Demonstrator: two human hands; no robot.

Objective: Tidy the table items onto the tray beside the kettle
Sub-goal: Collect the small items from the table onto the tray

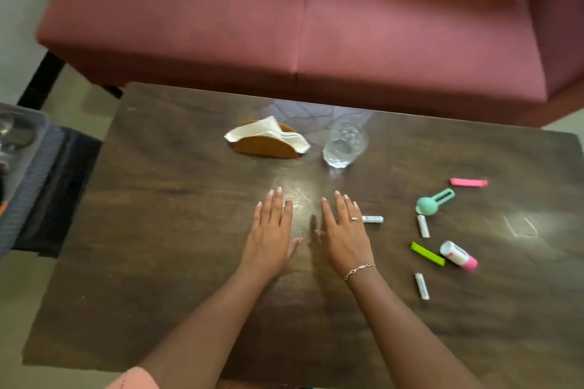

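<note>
My left hand [271,230] and my right hand [343,230] lie flat and open on the dark wooden table [158,230], palms down, holding nothing. Just right of my right hand lies a small white battery [373,219]. Farther right are two more batteries [423,226] [422,286], a teal clip tool [433,200], a pink strip [468,182], a green strip [427,253] and a white tube with a pink cap [458,255]. A wooden napkin holder [265,144] and a clear glass [345,144] stand behind my hands. No tray or kettle shows clearly.
A red sofa [316,16] runs along the table's far edge. At the left edge, beside the table, sits a grey container [22,136] on a dark striped cloth [50,186]; its contents are unclear.
</note>
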